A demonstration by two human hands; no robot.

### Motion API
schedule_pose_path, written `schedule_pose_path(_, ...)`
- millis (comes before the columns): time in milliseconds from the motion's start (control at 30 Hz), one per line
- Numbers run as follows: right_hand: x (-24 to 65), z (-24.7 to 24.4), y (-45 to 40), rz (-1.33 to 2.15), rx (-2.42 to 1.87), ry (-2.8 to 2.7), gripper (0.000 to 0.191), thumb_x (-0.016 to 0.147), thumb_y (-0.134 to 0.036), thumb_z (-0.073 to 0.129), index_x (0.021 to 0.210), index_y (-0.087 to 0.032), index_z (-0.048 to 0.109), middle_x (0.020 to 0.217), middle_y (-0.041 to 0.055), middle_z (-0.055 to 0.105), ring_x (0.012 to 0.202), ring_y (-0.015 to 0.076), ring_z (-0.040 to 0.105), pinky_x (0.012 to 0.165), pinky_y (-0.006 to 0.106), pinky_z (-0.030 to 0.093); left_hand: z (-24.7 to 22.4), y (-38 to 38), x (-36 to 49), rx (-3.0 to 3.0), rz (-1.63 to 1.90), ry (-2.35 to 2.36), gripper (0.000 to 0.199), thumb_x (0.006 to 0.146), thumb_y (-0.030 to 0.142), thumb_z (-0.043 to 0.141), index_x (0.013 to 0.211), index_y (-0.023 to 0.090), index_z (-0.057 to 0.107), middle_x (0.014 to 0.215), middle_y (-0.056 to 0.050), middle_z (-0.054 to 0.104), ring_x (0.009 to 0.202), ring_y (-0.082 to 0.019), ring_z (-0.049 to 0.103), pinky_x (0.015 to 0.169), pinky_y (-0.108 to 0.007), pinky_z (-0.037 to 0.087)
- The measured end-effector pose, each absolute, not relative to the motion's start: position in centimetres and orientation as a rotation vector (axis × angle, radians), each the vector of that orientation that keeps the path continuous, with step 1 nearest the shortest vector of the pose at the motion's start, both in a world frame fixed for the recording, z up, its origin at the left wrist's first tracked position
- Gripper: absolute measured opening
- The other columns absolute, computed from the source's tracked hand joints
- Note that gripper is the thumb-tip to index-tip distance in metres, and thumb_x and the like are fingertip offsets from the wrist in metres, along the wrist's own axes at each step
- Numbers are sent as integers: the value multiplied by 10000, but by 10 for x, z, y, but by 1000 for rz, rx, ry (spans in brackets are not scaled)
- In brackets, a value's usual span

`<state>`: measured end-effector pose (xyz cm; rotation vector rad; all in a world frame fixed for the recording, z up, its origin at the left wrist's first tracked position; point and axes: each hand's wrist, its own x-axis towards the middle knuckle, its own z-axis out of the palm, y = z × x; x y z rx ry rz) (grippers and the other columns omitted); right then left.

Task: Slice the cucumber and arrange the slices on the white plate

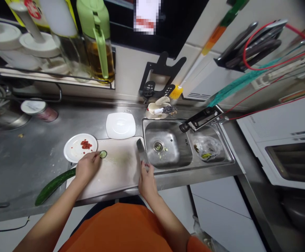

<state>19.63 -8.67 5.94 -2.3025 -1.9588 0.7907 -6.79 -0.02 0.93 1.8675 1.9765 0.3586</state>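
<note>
Orange shirt [118,227], plate [73,154] with red pieces [86,144]

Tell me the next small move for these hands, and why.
Probably bring the cucumber slice to the bare middle of the cutting board: the left hand has it at the far-left corner, while the right hand holds the knife by the right edge.

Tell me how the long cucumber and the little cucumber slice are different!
The long cucumber is big and curved, but the cucumber slice is small and round. The long cucumber shows dark green skin, while the cucumber slice shows its pale green inside. The long cucumber lies by the cutting board; the cucumber slice is at the left hand's fingertips. Both are green.
</note>
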Motion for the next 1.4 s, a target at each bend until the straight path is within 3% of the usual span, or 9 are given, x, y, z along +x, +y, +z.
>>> schedule_pose_path(267, 178, 19, -72, 570, -2654, -1967, 579, 865, -14, 242, 1438, -98, 266, 1319, 195, 415, 1181, 227, 471, 968, 290, 378, 11, -5, -62, 1902, 364, 1915, 300, 820, 353, 427, 937, 213, 664, 918, -57, 689, 832, -196, 624, 732, -268, 455)
schedule_pose_path(600, 174, 7, -70, 355, -2590, -2140, 573, 821, 3, 290, 1386, -62, 357, 1231, 212, 499, 1001, 235, 542, 763, 319, 496, 14, 3, -58, 1904, 373, 1898, 325, 839, 362, 403, 929, 203, 672, 933, -58, 691, 871, -198, 620, 781, -272, 447)
schedule_pose_path(900, 180, 17, -62, 380, -2566, -2105, 469, 848, -41, 336, 1298, -80, 463, 1115, 194, 531, 1027, 260, 483, 771, 353, 453, 16, 45, -45, 1742, 350, 1974, 344, 827, 377, 437, 1008, 189, 660, 943, -68, 702, 860, -208, 635, 774, -279, 450)
schedule_pose_path(1100, 198, 31, 17, 586, -2404, -2030, 338, 891, -235, 418, 1204, -183, 532, 1120, 132, 543, 1113, 264, 407, 845, 360, 390, 7, 101, -25, 1530, 200, 2106, 466, 822, 409, 467, 1197, 145, 550, 992, -106, 698, 937, -250, 630, 799, -310, 444)
schedule_pose_path(1400, 194, 6, 139, 880, -2410, -1722, 273, 840, -138, 440, 1068, -163, 587, 1033, 122, 627, 1092, 265, 466, 823, 330, 398, -14, 135, -10, 1504, 63, 2063, 334, 789, 403, 517, 956, 132, 618, 961, -137, 692, 908, -275, 635, 750, -320, 449)
